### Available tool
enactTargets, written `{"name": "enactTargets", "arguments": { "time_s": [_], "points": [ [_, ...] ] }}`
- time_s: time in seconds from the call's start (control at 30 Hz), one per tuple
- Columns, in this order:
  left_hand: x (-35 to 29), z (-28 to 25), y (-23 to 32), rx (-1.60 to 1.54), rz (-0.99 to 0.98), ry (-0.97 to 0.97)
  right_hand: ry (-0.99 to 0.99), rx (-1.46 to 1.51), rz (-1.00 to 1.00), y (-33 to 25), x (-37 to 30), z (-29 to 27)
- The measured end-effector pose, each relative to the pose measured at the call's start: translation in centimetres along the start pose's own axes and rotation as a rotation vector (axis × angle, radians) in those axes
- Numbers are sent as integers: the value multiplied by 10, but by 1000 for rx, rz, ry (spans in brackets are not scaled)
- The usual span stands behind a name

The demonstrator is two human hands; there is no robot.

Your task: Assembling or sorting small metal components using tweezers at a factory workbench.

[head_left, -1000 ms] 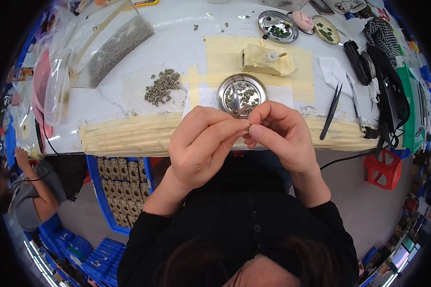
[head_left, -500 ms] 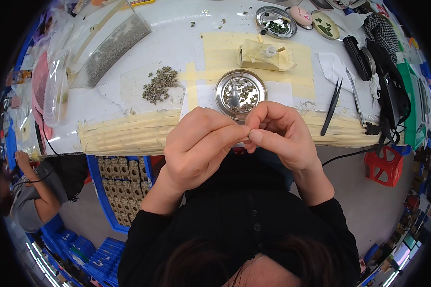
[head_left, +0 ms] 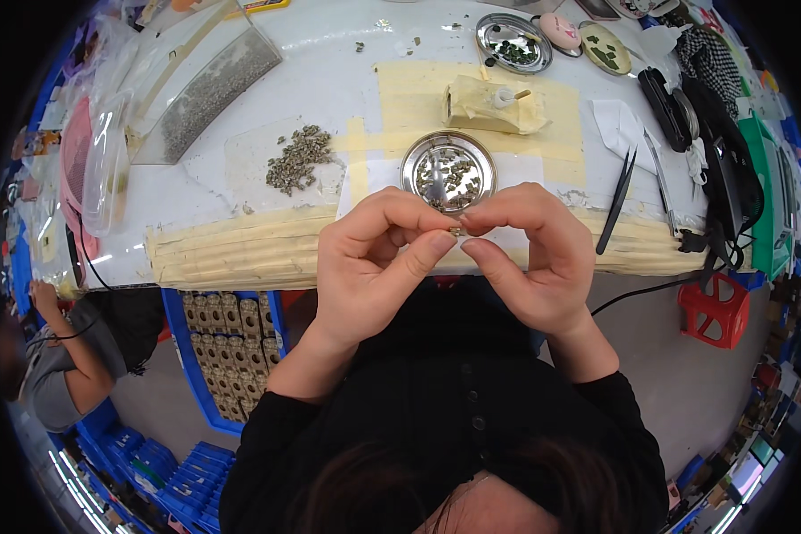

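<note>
A small metallic part (head_left: 456, 231) sits between the thumb and fingertips of my left hand (head_left: 374, 258), which is closed in a pinch at the table's front edge. Close by on the right is my right hand (head_left: 538, 258), its thumb and forefinger apart around the near side of that part; no object shows between them. Just beyond both hands stands a round steel dish (head_left: 407, 169) with many tiny metal pieces in it. A heap of similar small pieces (head_left: 299, 160) lies on a clear sheet to the left.
Behind the dish is a tape-wrapped block (head_left: 489, 104). Black tweezers (head_left: 616, 200) and a white cloth (head_left: 616, 125) lie right. A clear bin of grey granules (head_left: 209, 98) stands left. Below the table edge sits a blue crate (head_left: 206, 405); another person's arm (head_left: 76, 343) shows far left.
My hands have turned and drawn slightly apart. The right thumb and forefinger have spread from the pinch, and the small part now shows at my left fingertips.
</note>
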State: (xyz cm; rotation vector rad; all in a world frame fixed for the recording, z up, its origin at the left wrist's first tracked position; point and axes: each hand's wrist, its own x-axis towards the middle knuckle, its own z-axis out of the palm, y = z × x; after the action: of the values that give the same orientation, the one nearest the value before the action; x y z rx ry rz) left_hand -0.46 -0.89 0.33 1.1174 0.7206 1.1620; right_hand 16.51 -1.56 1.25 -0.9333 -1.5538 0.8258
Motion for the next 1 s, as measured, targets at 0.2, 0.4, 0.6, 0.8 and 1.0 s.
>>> {"name": "enactTargets", "arguments": {
  "time_s": [0.2,0.4,0.6,0.8,1.0],
  "points": [
    [0,0,0,-257,-198,-45,-8,-72,-55,1,2,0],
    [0,0,1,-360,-320,-44,-31,-47,-44,2,3,-2],
    [-4,6,4,-59,-136,19,-52,-66,-9,-1,6,-6],
    [-2,6,3,382,207,63,-40,-95,20,-4,6,-3],
    [0,11,2,561,353,127,-20,-139,-5,-3,5,-3]
  ]
}}
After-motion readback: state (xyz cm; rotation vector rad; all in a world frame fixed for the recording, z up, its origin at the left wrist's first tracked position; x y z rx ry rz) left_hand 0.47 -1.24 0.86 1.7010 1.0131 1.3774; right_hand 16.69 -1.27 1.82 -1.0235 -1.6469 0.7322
